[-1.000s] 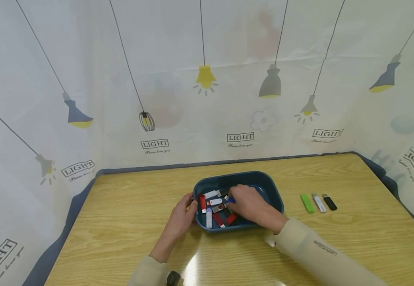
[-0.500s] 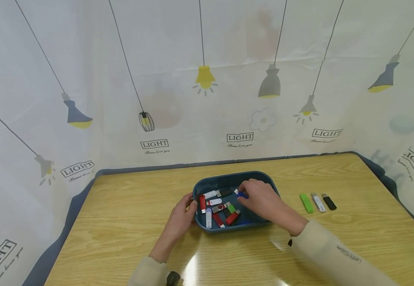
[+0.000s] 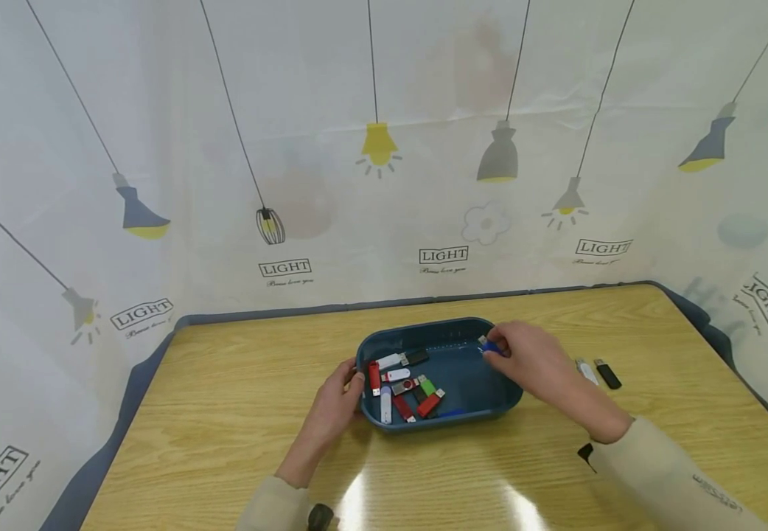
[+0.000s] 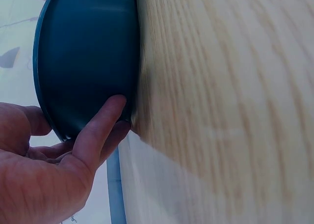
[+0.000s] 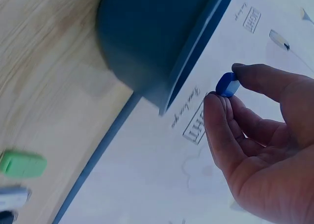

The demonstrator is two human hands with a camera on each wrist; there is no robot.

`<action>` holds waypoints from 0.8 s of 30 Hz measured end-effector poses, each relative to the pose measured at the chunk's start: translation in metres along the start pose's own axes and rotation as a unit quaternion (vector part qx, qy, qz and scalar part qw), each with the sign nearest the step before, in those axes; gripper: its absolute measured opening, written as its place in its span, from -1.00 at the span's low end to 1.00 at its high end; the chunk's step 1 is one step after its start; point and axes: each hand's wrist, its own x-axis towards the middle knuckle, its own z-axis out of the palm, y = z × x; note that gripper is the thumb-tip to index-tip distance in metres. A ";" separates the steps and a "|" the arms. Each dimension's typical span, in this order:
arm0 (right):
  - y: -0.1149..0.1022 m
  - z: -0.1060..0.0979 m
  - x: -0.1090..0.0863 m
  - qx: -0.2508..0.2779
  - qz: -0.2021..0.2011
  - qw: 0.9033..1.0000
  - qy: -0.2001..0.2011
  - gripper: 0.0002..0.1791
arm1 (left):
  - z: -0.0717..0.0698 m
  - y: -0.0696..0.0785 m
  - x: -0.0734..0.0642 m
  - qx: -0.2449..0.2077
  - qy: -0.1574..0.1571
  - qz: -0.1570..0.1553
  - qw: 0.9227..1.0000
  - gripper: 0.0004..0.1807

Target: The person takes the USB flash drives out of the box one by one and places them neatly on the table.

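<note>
Blue USB stick (image 3: 491, 346) pinched up over the right end of the bin (image 3: 466, 380)
The right hand (image 3: 535, 358) grips it between thumb and fingertips, while the left hand (image 3: 332, 405) holds the bin's other end on the desk (image 3: 238, 405); something that small could slip if the pinch loosens, or, I'd guess, knock the rim if the hand dips too soon

Pale beige long left sleeve (image 3: 271, 507) and matching right sleeve (image 3: 656, 468)
Dark lettering (image 3: 718, 493) runs along the right; a rounded black piece (image 3: 320, 516) shows beside the left cuff (image 3: 291, 490).
</note>
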 end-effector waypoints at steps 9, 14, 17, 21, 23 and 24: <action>0.017 -0.019 -0.019 0.015 0.023 0.999 0.022 -0.81 | 0.000 0.000 0.000 0.007 0.003 0.001 1.000 -0.52; 0.026 -0.022 -0.029 0.010 0.022 0.999 0.039 -0.82 | 0.000 0.000 0.000 0.007 0.003 0.002 1.000 -0.52; 0.032 -0.023 -0.034 0.008 0.026 0.999 0.042 -0.81 | 0.000 0.000 0.000 0.006 0.001 0.003 1.000 -0.52; 0.040 -0.027 -0.040 0.002 0.032 0.999 0.042 -0.81 | 0.000 0.000 -0.001 0.001 -0.002 0.001 1.000 -0.51; 0.045 -0.029 -0.042 -0.004 0.037 0.999 0.040 -0.79 | 0.000 0.000 -0.001 -0.002 -0.003 0.000 1.000 -0.51; 0.048 -0.031 -0.043 -0.005 0.040 0.999 0.037 -0.78 | 0.000 0.000 -0.001 -0.005 -0.004 -0.001 1.000 -0.51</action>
